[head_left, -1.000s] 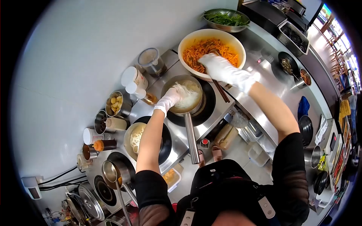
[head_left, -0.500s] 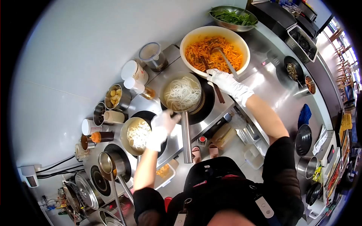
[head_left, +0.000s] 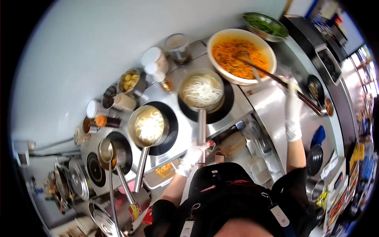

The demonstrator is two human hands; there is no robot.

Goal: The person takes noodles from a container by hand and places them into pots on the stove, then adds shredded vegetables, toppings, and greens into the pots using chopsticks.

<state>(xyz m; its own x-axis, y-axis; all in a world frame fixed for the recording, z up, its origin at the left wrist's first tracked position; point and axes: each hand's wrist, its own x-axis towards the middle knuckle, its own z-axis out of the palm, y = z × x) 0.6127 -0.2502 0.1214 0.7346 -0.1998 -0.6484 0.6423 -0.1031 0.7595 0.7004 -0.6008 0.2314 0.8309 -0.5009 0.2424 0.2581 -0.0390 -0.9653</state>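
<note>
My gloved left hand (head_left: 192, 157) is closed round the handle of a saucepan (head_left: 202, 126) holding white noodles (head_left: 203, 91) in liquid. In my gloved right hand (head_left: 291, 94) is a pair of long dark chopsticks (head_left: 306, 101), slanting over the steel counter. Their far ends reach over a large cream bowl (head_left: 221, 73) of shredded orange vegetable (head_left: 233, 55), where a metal utensil (head_left: 256, 72) also rests. A second saucepan (head_left: 142, 158) with pale noodles (head_left: 150, 125) sits left of the first, its handle untouched.
Another pot (head_left: 122, 156) and a ladle (head_left: 106, 151) are further left. Jars, a sauce bottle (head_left: 108, 121) and a pot of yellowish pieces (head_left: 130, 81) line the wall. A bowl of greens (head_left: 266, 25) stands at the back; small dark bowls (head_left: 316, 87) are at right.
My left hand has moved from between the two saucepans down to the right pan's handle. My right hand has moved right with the chopsticks, away from the cream bowl's rim. The view has shifted.
</note>
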